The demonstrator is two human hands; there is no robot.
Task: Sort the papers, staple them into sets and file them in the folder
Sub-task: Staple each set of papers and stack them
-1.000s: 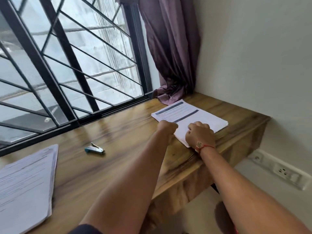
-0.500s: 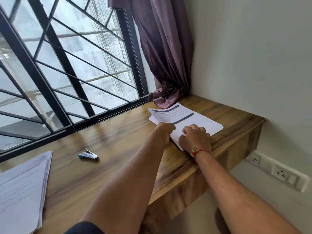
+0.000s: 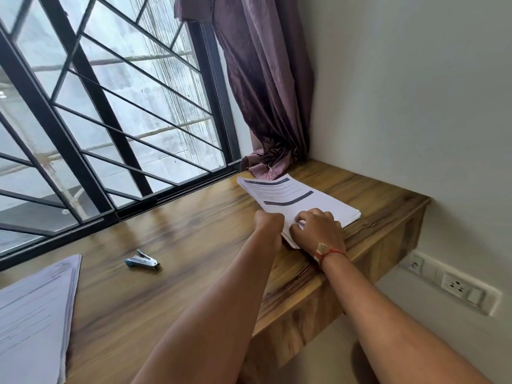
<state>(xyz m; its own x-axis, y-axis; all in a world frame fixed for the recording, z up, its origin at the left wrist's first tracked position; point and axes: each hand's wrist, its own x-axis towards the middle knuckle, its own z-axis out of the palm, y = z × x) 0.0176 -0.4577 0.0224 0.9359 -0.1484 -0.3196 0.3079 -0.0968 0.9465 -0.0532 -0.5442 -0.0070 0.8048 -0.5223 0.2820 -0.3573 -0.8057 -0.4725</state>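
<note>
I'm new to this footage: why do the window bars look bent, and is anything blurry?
Head view: the wide-angle lens bows the window bars; daylight through the window puts a sheen on the desk; the near pile of papers at lower left is smeared; the stapler stays fairly sharp.

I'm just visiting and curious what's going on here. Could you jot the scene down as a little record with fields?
Place: wooden desk under a barred window, purple curtain in the corner
Left hand: fisted at the near left edge of the right paper stack
Right hand: fingers curled, pressing on that stack's near corner
Other papers: second paper stack at the desk's left end
Stapler: lying alone on the desk between the stacks, untouched
Folder: not in view
</note>
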